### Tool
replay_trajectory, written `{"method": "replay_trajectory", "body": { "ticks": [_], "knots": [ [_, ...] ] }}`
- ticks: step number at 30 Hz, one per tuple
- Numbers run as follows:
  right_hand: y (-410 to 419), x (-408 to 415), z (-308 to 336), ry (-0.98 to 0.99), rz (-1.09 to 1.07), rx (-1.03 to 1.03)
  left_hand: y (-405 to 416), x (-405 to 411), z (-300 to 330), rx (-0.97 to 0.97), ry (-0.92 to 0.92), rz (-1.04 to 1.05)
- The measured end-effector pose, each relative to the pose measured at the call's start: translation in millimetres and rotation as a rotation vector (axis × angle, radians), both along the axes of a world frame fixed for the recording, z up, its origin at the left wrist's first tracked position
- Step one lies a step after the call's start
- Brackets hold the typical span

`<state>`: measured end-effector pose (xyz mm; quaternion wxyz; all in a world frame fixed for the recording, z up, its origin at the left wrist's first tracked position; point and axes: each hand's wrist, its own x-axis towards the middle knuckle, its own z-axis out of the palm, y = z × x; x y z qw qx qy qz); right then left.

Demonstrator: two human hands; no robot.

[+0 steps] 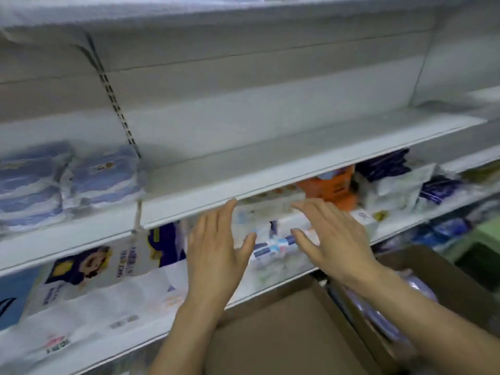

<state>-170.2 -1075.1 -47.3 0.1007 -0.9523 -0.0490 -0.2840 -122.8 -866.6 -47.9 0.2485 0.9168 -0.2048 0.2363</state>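
Left hand (216, 244) and right hand (332, 239), fingers straight and spread, flank a white pack with a blue-and-pink band (273, 243) near the front edge of the lower shelf (270, 289) (contact is too blurred to tell). The pack looks shelved but not yet squared, and the cardboard box (270, 336) below holds purple-wrapped packs (422, 293), likely awaiting shelving.

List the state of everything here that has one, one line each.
left hand: open, fingers straight, left of the white pack.
right hand: open, fingers spread, right of it.
white pack: lying on the middle shelf, between the hands.
cardboard box: open, under the arms.
blue packs: stacked on the upper shelf.
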Motion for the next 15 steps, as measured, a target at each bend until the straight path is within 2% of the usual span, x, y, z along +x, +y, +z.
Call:
{"method": "replay_trajectory", "body": {
  "ticks": [4, 8, 15],
  "knots": [
    [-106.7, -85.8, -22.5, 0.137, -0.197, 0.029, -99.8, -47.5, -32.5, 0.014, 0.176, -0.170],
    [-207.2, -152.3, -41.9, 0.312, -0.450, 0.180, -184.9, -86.6, -64.1, 0.076, 0.327, -0.350],
    [-320.9, -190.9, -112.1, 0.598, -0.638, 0.369, -284.9, -90.5, -128.7, 0.185, 0.548, -0.499]
  ]
}}
